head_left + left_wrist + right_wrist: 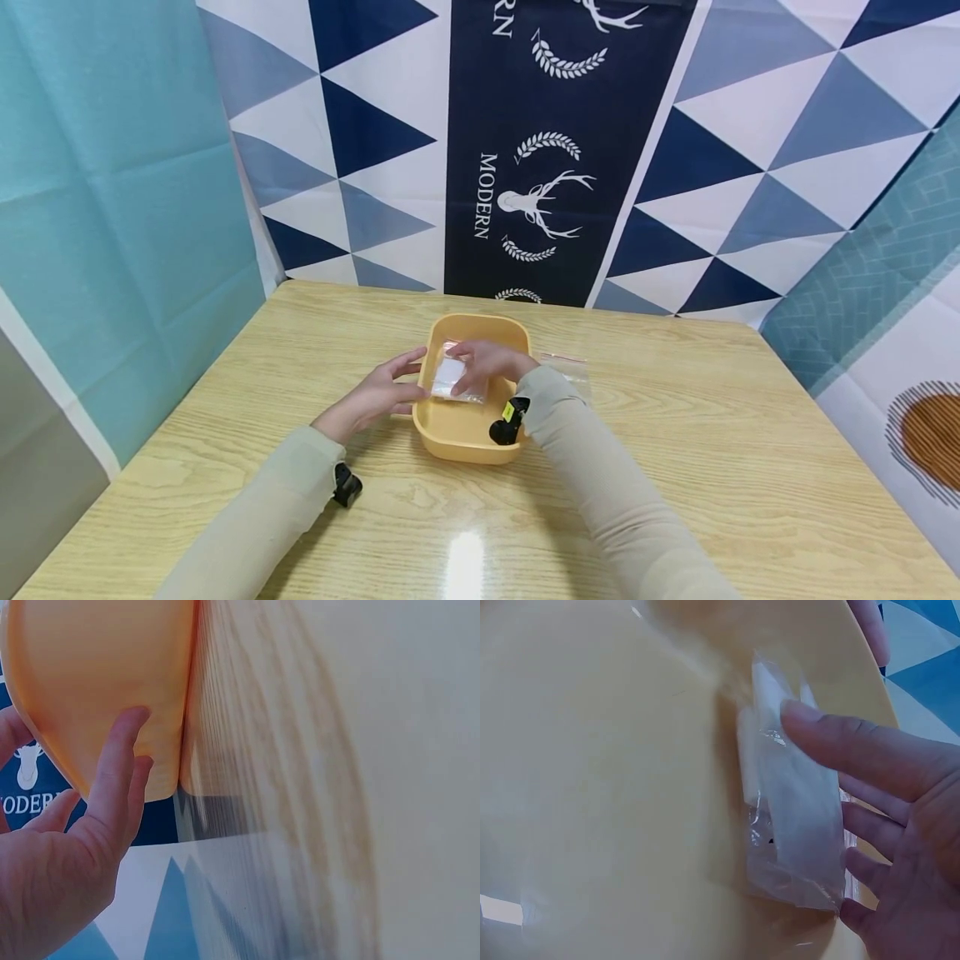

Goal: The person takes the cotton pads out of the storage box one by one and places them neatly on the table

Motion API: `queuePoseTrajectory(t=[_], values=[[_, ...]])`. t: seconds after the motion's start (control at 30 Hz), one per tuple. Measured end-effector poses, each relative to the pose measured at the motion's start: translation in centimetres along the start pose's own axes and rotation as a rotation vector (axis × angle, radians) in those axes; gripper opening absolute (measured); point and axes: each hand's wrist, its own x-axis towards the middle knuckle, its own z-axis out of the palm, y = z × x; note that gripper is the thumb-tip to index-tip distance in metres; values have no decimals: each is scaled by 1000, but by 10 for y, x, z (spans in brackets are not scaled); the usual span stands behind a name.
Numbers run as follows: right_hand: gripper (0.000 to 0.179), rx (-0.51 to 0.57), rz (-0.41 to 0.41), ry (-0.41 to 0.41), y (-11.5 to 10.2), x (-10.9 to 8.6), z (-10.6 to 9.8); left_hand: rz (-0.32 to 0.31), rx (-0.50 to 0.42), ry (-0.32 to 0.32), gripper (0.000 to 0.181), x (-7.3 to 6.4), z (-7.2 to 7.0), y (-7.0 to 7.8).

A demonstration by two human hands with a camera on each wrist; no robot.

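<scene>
Partway through the handling of a clear zip bag (450,373) with white contents, to judge from its present place: inside the yellow-orange plastic basin (470,452), near the left wall, under the right hand (491,360). Accomplished as far as visible: bag within the basin and in the grip. Presumably left: release of the bag or its removal, with no means of telling which. For possible later handling, note a second zip bag (566,371), flat on the wood-grain table (690,467) just right of the basin and partly hidden by the right sleeve (607,483); contents, if any, not discernible. Observe the entry of the right arm from the lower right, over the basin's right rim, with back of hand upward and black wrist camera (508,421) above the basin floor. In the right wrist view, note the thumb across one face of the bag and the bent fingers along its edge: a pinch on the bag, of undeterminable pressure. At the basin's outer left side, see the left hand (375,396), with fingers spread and thumb near the rim, probably for steadying; firm contact not certain.
</scene>
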Motion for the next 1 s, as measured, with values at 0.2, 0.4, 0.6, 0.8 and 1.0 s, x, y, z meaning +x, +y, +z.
queuePoseTrajectory(t=[0.2,0.4,0.6,0.8,1.0], values=[[75,-9,12,-13,-3,-1,0,4,3,-1,78,0,-1,0],[68,-24,8,25,-4,-1,1,-8,4,8,78,0,-1,-1],[64,3,-1,73,-4,-2,0,1,7,5,78,0,-2,0],[64,13,-27,101,-3,-4,-6,-3,-3,9,79,1,0,0],[61,50,-35,122,-6,-9,-14,2,3,4,79,0,0,0]])
